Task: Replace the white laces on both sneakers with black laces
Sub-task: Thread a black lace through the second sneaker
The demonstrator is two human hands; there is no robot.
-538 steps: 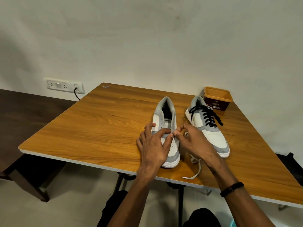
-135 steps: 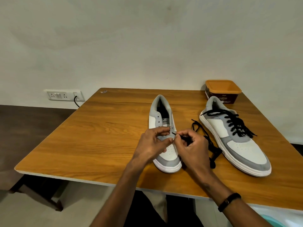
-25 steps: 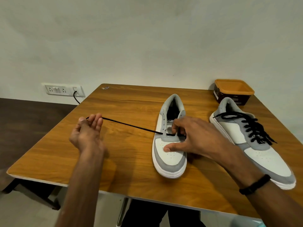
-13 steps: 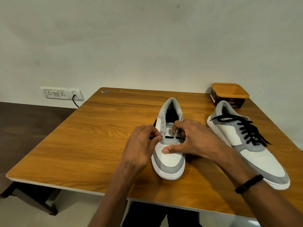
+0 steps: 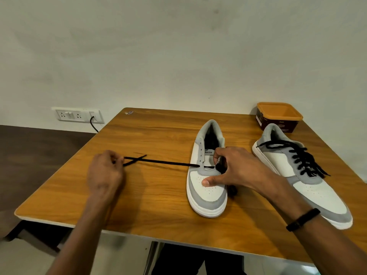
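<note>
Head view: orange-rimmed tub contents unseen; left hand pinching black lace, right hand gripping sneaker.

The left hand is drawn out toward 9 o'clock, fingers curled and pinching a black lace pulled taut. The right hand reaches toward 11 o'clock, thumb pressed flat on the sneaker, fingers curled at its eyelets.
</note>
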